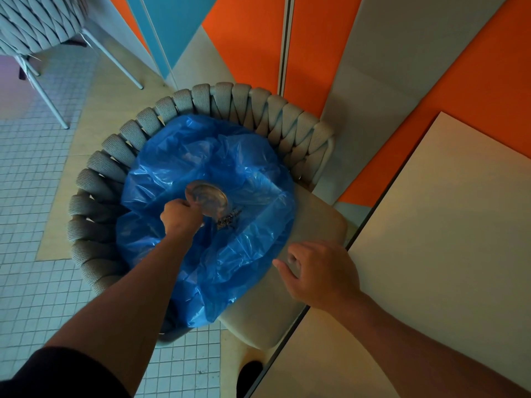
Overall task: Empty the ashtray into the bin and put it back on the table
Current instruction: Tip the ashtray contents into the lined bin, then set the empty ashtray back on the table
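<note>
Ashtray (207, 200), clear glass and tipped over, is gripped at its rim by the closed left hand (179, 216) above a blue bin bag (230, 168). Dark ash (228, 219) falls beside it. No writing is legible. The right hand (319, 271) hovers half-open, empty, by the table (431, 254) edge.

A woven-backed chair (258, 110) carries a blue plastic bin bag (230, 173) spread open over its pale seat cushion (321, 222), directly beneath the gripped ashtray (208, 198). Right of that grip, the beige table (445, 239) stands on the tiled floor (34, 196).
</note>
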Motion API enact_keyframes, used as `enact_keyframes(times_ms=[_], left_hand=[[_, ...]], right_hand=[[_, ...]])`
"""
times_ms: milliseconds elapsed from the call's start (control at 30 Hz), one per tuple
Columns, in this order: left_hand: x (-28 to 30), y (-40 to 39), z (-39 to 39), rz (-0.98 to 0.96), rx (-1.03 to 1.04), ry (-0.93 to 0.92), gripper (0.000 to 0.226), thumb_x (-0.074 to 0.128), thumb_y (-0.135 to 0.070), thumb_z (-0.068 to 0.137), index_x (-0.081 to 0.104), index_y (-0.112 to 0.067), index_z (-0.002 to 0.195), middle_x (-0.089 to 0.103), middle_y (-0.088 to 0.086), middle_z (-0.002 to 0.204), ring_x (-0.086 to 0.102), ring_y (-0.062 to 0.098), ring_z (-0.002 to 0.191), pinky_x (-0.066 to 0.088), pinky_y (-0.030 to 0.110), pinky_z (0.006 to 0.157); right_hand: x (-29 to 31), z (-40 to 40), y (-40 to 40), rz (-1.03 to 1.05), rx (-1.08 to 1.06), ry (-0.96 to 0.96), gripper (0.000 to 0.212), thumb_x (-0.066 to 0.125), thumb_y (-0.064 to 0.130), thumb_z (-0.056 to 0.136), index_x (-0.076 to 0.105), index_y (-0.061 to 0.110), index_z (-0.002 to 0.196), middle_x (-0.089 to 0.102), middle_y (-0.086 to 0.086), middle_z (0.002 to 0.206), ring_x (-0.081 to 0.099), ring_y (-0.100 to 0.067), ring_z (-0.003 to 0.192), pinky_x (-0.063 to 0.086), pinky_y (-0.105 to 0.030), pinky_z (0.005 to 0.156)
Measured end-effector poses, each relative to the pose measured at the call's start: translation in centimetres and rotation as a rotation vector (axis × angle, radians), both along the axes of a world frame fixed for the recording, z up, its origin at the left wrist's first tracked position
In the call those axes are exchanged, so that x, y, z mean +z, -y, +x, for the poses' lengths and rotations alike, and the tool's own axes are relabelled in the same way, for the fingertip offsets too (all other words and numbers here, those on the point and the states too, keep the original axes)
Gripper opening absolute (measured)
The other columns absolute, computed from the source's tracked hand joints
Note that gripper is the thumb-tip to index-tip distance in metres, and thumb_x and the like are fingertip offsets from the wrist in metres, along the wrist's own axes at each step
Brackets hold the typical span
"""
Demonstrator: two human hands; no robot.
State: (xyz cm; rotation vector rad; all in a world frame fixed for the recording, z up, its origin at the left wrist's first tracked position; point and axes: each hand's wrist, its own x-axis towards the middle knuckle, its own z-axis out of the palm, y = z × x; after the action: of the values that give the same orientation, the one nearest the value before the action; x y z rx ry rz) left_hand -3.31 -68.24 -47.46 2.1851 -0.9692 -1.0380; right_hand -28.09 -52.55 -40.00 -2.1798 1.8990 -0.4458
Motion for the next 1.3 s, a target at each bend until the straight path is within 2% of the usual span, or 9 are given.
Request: enact_keyframes(times_ms=[67,133,300,600,800,900,1000,1100,1300], left_hand=[[-0.1,0.1,0.0,0.037,0.071,-0.067,0.019,0.064,-0.017,0.085,0.067,0.001,0.079,0.071,0.020,0.085,0.071,0.031,0.077,0.062,0.047,0.074],[-0.1,0.1,-0.1,0.053,0.138,-0.135,0.015,0.066,-0.013,0.084,0.066,-0.002,0.074,0.070,0.015,0.077,0.069,0.023,0.063,0.062,0.040,0.071],[0.5,-0.3,-0.2,0.073,0.226,-0.279,0.011,0.064,-0.005,0.084,0.065,-0.001,0.074,0.061,0.010,0.066,0.057,0.015,0.052,0.054,0.025,0.047],[3.6,-1.9,-0.8,0.060,0.159,-0.425,0.014,0.055,0.000,0.089,0.056,-0.004,0.075,0.046,0.008,0.062,0.043,0.016,0.050,0.044,0.027,0.050],[7.0,-3.5,-1.0,0.032,0.117,-0.525,0.012,0.055,-0.004,0.093,0.057,-0.003,0.081,0.048,0.010,0.066,0.044,0.016,0.056,0.043,0.029,0.053],[8.6,-4.6,-1.1,0.031,0.067,-0.572,0.016,0.054,-0.003,0.094,0.053,-0.005,0.077,0.049,0.010,0.066,0.044,0.016,0.056,0.043,0.029,0.054],[10.1,-5.8,-1.4,0.041,0.002,-0.613,0.016,0.052,-0.003,0.094,0.053,-0.006,0.078,0.050,0.010,0.066,0.045,0.016,0.056,0.044,0.028,0.055],[11.3,-7.2,-2.0,0.045,-0.057,-0.643,0.016,0.052,-0.004,0.094,0.053,-0.006,0.078,0.050,0.009,0.066,0.045,0.015,0.056,0.043,0.028,0.056],[13.5,-11.1,-3.6,0.054,-0.168,-0.651,0.017,0.053,-0.004,0.092,0.056,-0.006,0.076,0.054,0.007,0.061,0.048,0.014,0.054,0.044,0.027,0.053]], right_hand=[[-0.1,0.0,0.0,0.001,-0.001,-0.002,0.034,0.060,0.049,0.084,0.052,0.023,0.063,0.040,0.012,0.051,0.038,-0.009,0.045,0.025,-0.023,0.046],[-0.1,-0.1,0.0,0.001,0.001,0.005,0.035,0.060,0.048,0.084,0.052,0.022,0.063,0.043,0.010,0.051,0.039,-0.010,0.045,0.026,-0.024,0.047],[-0.2,-0.1,0.0,-0.005,0.011,0.015,0.035,0.060,0.047,0.084,0.054,0.020,0.063,0.051,0.006,0.051,0.043,-0.013,0.045,0.030,-0.025,0.046],[-0.3,-0.2,0.1,-0.033,0.016,0.053,0.034,0.063,0.047,0.083,0.055,0.020,0.064,0.052,0.006,0.052,0.045,-0.014,0.046,0.036,-0.026,0.044],[0.1,-0.2,0.3,0.038,-0.003,0.169,0.034,0.057,0.054,0.086,0.063,0.022,0.079,0.046,0.014,0.055,0.050,-0.011,0.051,0.045,-0.028,0.048],[0.5,0.1,0.6,0.121,-0.125,0.352,0.027,0.060,0.049,0.088,0.062,0.022,0.084,0.063,0.006,0.062,0.059,-0.011,0.059,0.048,-0.027,0.054],[1.4,0.9,1.0,0.192,-0.317,0.605,0.020,0.064,0.039,0.089,0.064,0.019,0.084,0.066,0.008,0.069,0.063,-0.006,0.065,0.051,-0.025,0.059],[2.7,1.4,1.0,0.321,-0.490,0.809,0.018,0.064,0.035,0.090,0.066,0.017,0.085,0.070,0.004,0.076,0.067,-0.011,0.070,0.055,-0.030,0.067],[5.4,0.9,-0.7,0.468,-0.704,1.073,0.017,0.063,0.035,0.091,0.068,0.020,0.084,0.073,0.004,0.076,0.069,-0.008,0.066,0.052,-0.026,0.057]])
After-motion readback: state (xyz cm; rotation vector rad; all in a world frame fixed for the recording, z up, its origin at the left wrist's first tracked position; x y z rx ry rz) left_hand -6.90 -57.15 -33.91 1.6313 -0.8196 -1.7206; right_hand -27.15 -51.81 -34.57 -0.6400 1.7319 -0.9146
